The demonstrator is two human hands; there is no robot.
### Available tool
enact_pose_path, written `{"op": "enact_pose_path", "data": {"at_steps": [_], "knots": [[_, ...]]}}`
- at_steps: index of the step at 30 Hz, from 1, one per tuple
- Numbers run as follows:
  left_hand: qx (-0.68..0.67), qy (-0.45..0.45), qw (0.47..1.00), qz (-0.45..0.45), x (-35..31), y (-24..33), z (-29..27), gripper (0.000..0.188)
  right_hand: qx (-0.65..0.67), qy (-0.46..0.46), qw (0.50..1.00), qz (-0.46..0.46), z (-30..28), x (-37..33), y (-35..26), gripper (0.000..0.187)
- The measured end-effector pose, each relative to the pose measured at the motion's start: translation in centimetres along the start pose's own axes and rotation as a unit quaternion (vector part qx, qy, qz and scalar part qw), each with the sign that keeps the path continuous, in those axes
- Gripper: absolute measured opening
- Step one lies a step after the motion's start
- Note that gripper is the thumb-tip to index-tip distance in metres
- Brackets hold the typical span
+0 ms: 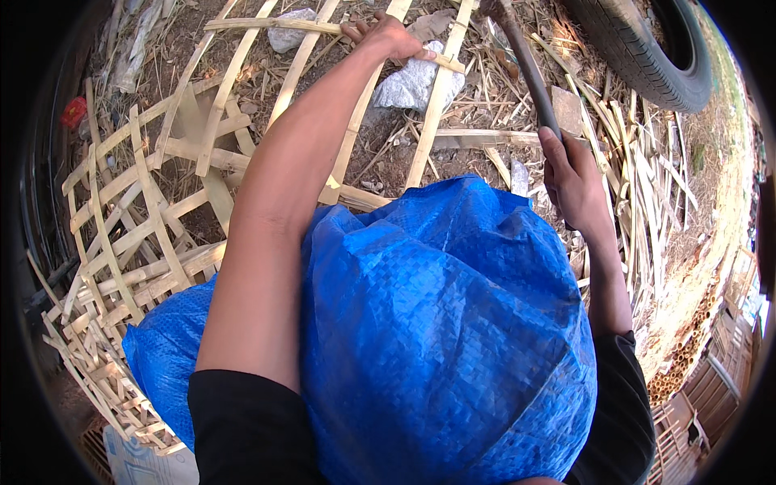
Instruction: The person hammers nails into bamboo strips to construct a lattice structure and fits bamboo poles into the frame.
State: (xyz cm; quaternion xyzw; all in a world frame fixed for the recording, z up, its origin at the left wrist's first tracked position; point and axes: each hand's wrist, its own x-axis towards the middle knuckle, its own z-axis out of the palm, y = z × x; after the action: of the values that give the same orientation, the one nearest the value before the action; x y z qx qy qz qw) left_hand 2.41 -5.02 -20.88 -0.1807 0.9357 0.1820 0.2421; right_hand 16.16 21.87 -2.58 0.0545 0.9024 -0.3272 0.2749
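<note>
My left hand [386, 37] reaches far forward and grips a pale bamboo strip [323, 28] lying across other strips at the top of the view. My right hand [575, 179] is closed around the dark handle of a long tool [527, 69], raised and pointing up and away toward the top edge; its head is cut off by the rim. A crumpled blue woven tarp [436, 331] covers my lap and hides the ground right below my arms.
A woven bamboo lattice [133, 234] spreads across the left side on bare earth. Loose bamboo slivers [647, 194] pile up on the right. A black tyre [647, 48] lies at the upper right. Grey stones [412, 81] sit among the strips.
</note>
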Motion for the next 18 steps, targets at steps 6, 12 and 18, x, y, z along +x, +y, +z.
{"op": "enact_pose_path", "data": {"at_steps": [6,12,18], "knots": [[0.008,-0.009,1.0,0.028,-0.8,1.3,0.0,0.135,-0.14,-0.003,0.987,-0.079,2.1,1.4,3.7,0.049],[-0.001,-0.009,0.999,0.03,-0.5,1.9,0.2,0.138,0.03,0.118,0.99,-0.074,4.0,0.5,2.4,0.05],[-0.012,-0.004,0.999,0.034,-1.4,1.6,-0.1,0.135,0.082,0.065,0.994,-0.009,3.0,0.8,5.4,0.052]]}}
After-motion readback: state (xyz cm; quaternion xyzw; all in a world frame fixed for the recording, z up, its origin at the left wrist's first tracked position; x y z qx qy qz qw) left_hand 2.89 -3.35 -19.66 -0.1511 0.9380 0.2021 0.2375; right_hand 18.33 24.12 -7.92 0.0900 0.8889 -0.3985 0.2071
